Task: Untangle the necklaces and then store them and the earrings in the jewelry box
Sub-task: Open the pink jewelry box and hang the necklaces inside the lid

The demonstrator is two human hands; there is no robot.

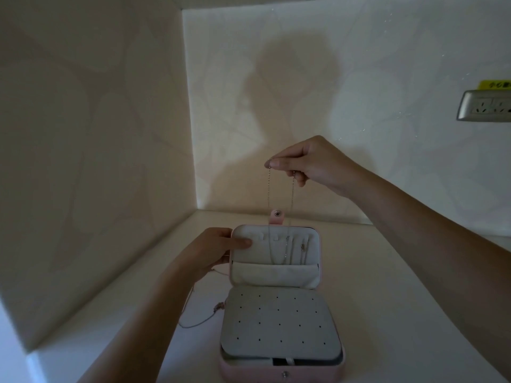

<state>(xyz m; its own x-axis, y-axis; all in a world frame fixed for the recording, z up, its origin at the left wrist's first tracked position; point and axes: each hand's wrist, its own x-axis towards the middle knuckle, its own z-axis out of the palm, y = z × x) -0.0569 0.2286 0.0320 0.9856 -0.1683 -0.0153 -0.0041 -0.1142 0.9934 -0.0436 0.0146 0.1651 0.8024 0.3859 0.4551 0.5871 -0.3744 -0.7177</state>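
Above the jewelry box [276,316], right grip [312,164] pinches the dangling necklace [268,194]; left grip [213,250] clasps its lid [276,275].

The jewelry box [282,374] stands on the desk [387,272], in the middle and toward the front edge. Its lid [315,244] stands upright behind the base, and the holed panel [279,324] lies flat in the base, before the lid. A pocket [276,275] runs across the lower part of the lid's inner side, and a tab [277,216] sticks up from the lid's top edge. The left hand [213,250] grips the left edge of the lid. The right hand [312,164] is above the lid, a little to the right, and pinches the hanging necklace [268,200], which falls before the lid's inner side down to the pocket. The loose necklace [199,323] lies on the desk just left of the base. A wall socket [486,106] is far right, on the back wall.
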